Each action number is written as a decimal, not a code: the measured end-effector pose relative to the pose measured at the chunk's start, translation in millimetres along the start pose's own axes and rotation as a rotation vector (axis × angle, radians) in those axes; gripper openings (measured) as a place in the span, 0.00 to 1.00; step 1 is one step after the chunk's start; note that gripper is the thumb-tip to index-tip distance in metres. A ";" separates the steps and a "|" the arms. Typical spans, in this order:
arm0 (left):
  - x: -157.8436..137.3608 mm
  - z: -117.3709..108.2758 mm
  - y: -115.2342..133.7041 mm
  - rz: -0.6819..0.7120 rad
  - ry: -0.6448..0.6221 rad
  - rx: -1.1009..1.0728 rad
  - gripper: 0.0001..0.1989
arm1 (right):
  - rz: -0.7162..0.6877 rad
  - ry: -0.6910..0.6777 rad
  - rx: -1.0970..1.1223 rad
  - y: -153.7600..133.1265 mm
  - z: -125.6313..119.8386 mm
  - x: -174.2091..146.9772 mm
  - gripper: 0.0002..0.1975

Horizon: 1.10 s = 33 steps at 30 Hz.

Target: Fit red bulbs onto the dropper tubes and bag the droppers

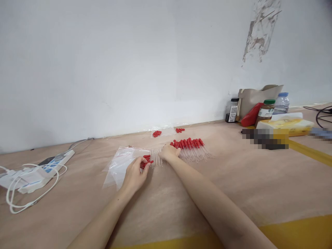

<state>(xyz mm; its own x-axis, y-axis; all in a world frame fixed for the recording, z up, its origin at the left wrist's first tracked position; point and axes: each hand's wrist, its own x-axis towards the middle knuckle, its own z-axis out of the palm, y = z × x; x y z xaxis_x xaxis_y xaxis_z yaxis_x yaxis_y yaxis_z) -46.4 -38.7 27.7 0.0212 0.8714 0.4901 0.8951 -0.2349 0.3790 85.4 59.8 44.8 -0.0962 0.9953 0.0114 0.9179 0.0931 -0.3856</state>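
My left hand (136, 170) is closed in a pinch on a small red rubber bulb (149, 162). More red bulbs (146, 156) lie just beyond its fingertips. A row of thin clear tubes (156, 158) lies between my two hands. Over the right end of those tubes, my right hand (169, 152) has its fingers curled, and what they hold, if anything, is hidden. Right beside it is a row of droppers (192, 145), clear tubes fitted with red bulbs. Flat clear zip bags (120, 164) lie to the left, partly behind my left hand.
Two small piles of red bulbs (157, 134) lie near the wall by a clear bag (167, 131). A power strip (49, 173) with white cables is at left. At right are a beige bag (255, 98), jars, a water bottle (282, 103) and a tissue pack (293, 126).
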 end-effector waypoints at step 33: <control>-31.5 37.0 38.1 0.054 -0.265 -0.625 0.07 | -0.771 0.223 0.306 119.0 -6.0 -109.7 0.08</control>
<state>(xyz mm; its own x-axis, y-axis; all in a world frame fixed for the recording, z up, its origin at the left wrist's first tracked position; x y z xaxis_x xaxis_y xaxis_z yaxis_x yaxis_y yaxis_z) 3.6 -59.1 -2.3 0.2384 0.9089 0.3420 0.4659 -0.4161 0.7809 207.5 -38.2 3.2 -0.5432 0.6418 0.5413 0.4795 0.7663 -0.4275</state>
